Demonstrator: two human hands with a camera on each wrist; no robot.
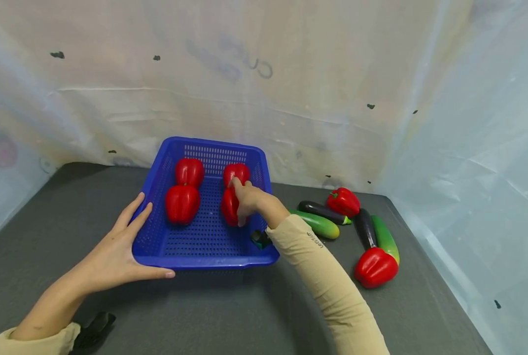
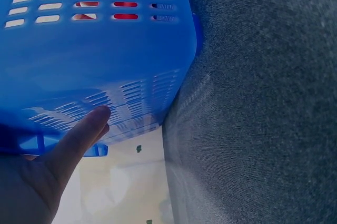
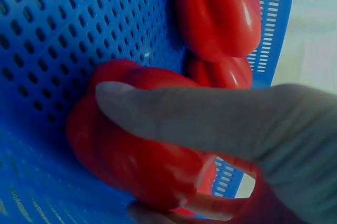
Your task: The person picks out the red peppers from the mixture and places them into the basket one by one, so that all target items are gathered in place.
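Note:
A blue plastic basket (image 1: 206, 262) stands on the dark grey table with red bell peppers in it. Two peppers, one nearer (image 1: 182, 204) and one farther (image 1: 190, 172), lie along its left side. On the right side, my right hand (image 1: 250, 199) reaches in and grips the nearer bell pepper (image 3: 142, 155), thumb across its top and fingers around its far side. Just behind that one sits another pepper (image 1: 234, 171). My left hand (image 1: 117, 251) rests against the basket's front left corner with spread, straight fingers; in the left wrist view, fingers (image 2: 84, 134) lie along the outer wall.
Right of the basket lie a bell pepper (image 1: 343, 201) at the back, another (image 1: 376, 267) nearer, two eggplants (image 1: 321, 211) (image 1: 365, 228) and two green cucumbers (image 1: 319, 225) (image 1: 384, 236). A pale plastic sheet (image 1: 290, 64) hangs behind the table (image 1: 193, 315) and along its sides.

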